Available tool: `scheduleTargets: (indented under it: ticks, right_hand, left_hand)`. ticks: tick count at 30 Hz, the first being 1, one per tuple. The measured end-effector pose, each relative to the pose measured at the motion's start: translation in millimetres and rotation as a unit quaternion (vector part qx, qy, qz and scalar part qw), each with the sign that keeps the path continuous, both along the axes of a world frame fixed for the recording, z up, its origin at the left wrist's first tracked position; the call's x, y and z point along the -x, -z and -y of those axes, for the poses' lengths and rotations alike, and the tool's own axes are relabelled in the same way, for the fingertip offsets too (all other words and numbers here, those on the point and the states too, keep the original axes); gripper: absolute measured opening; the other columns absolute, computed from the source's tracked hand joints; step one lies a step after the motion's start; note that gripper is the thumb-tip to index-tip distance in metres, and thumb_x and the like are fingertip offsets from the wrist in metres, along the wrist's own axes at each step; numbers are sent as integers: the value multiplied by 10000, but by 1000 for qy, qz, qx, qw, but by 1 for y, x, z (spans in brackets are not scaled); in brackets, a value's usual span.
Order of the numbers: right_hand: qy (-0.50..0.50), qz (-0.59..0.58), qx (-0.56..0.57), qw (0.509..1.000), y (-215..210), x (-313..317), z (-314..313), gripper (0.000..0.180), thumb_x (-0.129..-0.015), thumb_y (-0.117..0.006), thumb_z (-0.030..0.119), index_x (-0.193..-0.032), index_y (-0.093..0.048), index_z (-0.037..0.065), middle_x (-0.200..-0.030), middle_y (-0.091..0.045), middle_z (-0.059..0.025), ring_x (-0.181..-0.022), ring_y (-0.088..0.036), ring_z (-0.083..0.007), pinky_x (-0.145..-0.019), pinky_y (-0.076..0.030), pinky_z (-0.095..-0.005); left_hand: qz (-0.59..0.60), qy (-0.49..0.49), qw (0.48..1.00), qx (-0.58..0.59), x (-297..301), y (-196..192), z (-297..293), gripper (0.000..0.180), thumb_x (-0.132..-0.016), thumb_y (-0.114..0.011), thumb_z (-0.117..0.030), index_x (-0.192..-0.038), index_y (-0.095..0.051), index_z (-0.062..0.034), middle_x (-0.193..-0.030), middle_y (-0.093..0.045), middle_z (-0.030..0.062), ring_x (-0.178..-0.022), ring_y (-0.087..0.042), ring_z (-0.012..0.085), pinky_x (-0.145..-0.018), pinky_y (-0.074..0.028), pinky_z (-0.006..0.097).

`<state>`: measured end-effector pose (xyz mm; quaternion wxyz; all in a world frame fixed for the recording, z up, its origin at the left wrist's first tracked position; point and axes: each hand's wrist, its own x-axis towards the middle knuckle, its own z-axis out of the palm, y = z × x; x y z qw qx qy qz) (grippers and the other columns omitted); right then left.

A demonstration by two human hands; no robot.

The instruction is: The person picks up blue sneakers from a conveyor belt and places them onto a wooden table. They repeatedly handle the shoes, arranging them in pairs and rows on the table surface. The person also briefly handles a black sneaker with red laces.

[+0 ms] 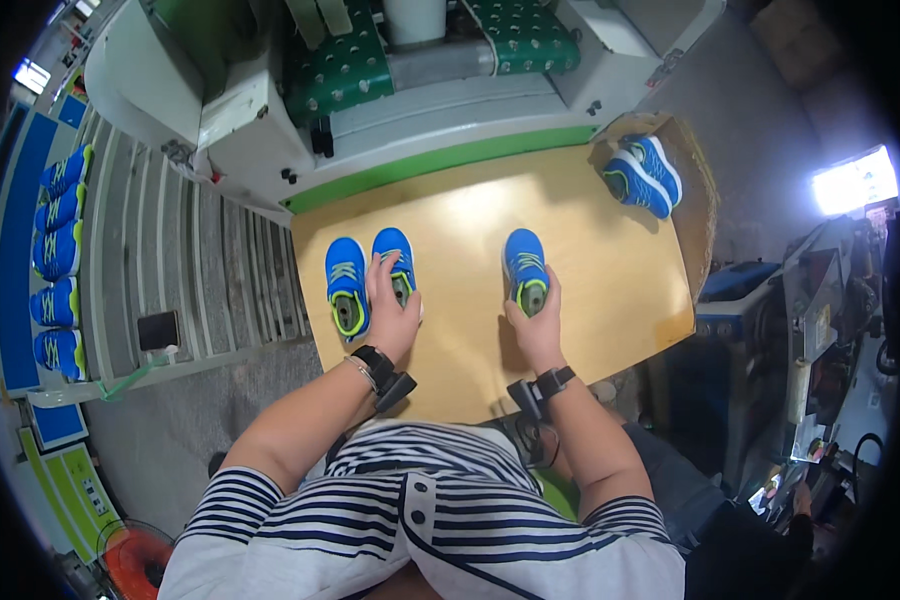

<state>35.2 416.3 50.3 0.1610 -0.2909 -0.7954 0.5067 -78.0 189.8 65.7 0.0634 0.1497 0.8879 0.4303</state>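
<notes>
Three blue sneakers with lime trim and pale laces are on the light wooden board in front of me, toes pointing away. The leftmost sneaker (pixel 346 285) lies untouched. Close beside it, my left hand (pixel 395 312) is wrapped over the middle sneaker (pixel 394 243), fingers across its laces and collar. Farther right, my right hand (pixel 537 325) grips the third sneaker (pixel 523 252) around its heel, thumb on one side and fingers on the other. Its grey insole shows between them.
At the board's (pixel 460 370) far right corner, a pair of blue sneakers (pixel 646 177) leans against brown cardboard (pixel 695 190). Ahead stands a white machine with green perforated pads (pixel 523 37). Several blue sneakers (pixel 58 250) line a slatted rack at left. An orange fan (pixel 135 560) is lower left.
</notes>
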Motion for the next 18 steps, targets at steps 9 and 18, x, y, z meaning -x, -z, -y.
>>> scheduleTargets:
  ticks: [9,18]
  right_hand:
    - [-33,-274,-106,955,-161,159,-40,681,-832,-773,57,-1403,-401,69,-1289,-566,-177,-1216,-571,-296,-1038,-452,-397]
    - [-22,-190,-290,938,-171,311,-93,576,-889,-724,225,-1388,-494,50,-1262,-632,-199,-1151,-604,-415,-986,-474,-451]
  left_hand:
    - [-223,28,952,-209,135,-179,-45,653,-892,-632,-21,-1488,-376,-93,-1551,-367,172,-1424,-378,281,-1201,-268,395]
    - [-105,-23,979,-173,265,-172,-54,833,-964,-656,-298,-1603,-187,-39,-1585,-310,279,-1463,-335,373,-1192,-277,380]
